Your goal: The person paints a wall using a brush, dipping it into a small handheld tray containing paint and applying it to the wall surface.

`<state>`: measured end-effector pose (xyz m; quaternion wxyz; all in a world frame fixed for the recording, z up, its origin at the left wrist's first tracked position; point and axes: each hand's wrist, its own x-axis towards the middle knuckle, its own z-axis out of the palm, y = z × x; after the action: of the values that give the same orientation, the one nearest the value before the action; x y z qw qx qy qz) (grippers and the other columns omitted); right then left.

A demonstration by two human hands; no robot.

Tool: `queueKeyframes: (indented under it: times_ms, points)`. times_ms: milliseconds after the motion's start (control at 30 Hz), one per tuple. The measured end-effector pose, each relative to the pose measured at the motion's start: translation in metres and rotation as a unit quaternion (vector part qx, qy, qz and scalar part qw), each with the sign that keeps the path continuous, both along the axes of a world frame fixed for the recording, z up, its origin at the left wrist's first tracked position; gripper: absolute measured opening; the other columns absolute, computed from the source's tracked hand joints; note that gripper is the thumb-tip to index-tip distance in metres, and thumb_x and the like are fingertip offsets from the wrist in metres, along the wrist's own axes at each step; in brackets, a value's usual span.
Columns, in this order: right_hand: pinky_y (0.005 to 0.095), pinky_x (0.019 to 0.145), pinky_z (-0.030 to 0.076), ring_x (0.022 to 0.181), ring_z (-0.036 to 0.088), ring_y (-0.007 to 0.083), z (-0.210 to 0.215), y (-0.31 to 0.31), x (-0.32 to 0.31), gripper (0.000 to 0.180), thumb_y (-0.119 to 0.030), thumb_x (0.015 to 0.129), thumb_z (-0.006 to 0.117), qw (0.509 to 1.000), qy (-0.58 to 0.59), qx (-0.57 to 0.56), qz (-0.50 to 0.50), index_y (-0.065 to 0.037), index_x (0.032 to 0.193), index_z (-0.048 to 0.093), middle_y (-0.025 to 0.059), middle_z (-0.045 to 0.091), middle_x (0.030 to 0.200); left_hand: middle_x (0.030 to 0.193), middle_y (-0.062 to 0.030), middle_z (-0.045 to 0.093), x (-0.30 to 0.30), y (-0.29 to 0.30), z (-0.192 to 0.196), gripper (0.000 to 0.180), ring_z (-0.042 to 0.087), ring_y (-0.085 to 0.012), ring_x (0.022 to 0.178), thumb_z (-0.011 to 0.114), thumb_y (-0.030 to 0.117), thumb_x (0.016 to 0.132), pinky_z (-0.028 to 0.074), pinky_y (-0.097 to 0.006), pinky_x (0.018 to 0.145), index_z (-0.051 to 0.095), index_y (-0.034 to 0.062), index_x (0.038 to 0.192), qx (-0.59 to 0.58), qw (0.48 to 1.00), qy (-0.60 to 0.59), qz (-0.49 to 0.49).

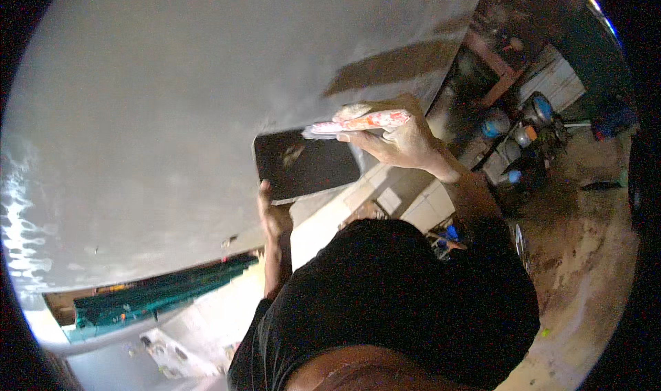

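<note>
As the left hand point(277, 220) apparently grips a dark panel point(318, 167), the right hand point(406, 142), angled inward, clasps a tool point(368, 121).

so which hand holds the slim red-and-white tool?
The right hand, pinching the tool between thumb and fingers; the left hand is at the dark rectangular panel instead.

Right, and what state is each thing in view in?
Tool: gripped, blotched red and white
Right hand: closed around the tool
Dark board: held, pale smear on its face
Left hand: thumb at the board's edge
Gray surface: darker band; wet or shadowed, cannot tell
</note>
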<state>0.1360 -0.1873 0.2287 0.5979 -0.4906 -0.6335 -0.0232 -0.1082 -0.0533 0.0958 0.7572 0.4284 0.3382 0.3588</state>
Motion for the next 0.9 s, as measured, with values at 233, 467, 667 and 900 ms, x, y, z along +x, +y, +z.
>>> queueKeyframes:
  times_ms: [233, 467, 667, 900]
  points:
    - [0.0420, 0.055, 0.048, 0.063, 0.064, 0.0364, -0.070, 0.026, -0.003, 0.023, -0.029, 0.087, 0.067, 0.983, -0.004, -0.143, -0.112, -0.007, 0.082, 0.066, 0.0173, 0.063, 0.069, 0.130, -0.0128, 0.055, 0.035, 0.008, -0.008, 0.061, 0.056, -0.0273, 0.115, 0.053, 0.051, 0.092, 0.049, -0.047, 0.093, 0.048, 0.0060, 0.134, 0.014, 0.999, -0.028, -0.031]
    - [0.0391, 0.059, 0.051, 0.069, 0.067, 0.0337, -0.071, 0.032, 0.017, 0.022, -0.029, 0.090, 0.063, 0.984, 0.028, -0.140, -0.102, -0.008, 0.085, 0.067, 0.0132, 0.069, 0.077, 0.132, -0.0131, 0.054, 0.044, 0.014, -0.017, 0.064, 0.057, -0.0288, 0.115, 0.048, 0.055, 0.093, 0.051, -0.047, 0.091, 0.046, 0.0070, 0.136, 0.020, 0.998, -0.026, -0.048]
    - [0.0330, 0.064, 0.054, 0.072, 0.069, 0.0251, -0.067, 0.031, 0.029, 0.010, -0.015, 0.087, 0.066, 0.982, -0.091, -0.112, -0.125, -0.012, 0.096, 0.070, 0.0074, 0.070, 0.087, 0.129, -0.0132, 0.056, 0.049, 0.020, -0.008, 0.067, 0.058, -0.0271, 0.113, 0.051, 0.055, 0.092, 0.052, -0.044, 0.090, 0.046, 0.0038, 0.136, 0.044, 0.995, 0.001, -0.089]
    - [0.0326, 0.080, 0.055, 0.092, 0.068, 0.0214, -0.077, -0.005, 0.020, 0.018, 0.005, 0.082, 0.071, 0.987, 0.121, -0.104, -0.027, 0.005, 0.100, 0.067, 0.0158, 0.069, 0.101, 0.113, -0.0116, 0.064, 0.058, 0.018, 0.005, 0.067, 0.063, -0.0215, 0.099, 0.061, 0.050, 0.087, 0.057, -0.037, 0.081, 0.052, -0.0012, 0.129, 0.032, 0.996, -0.014, -0.077]
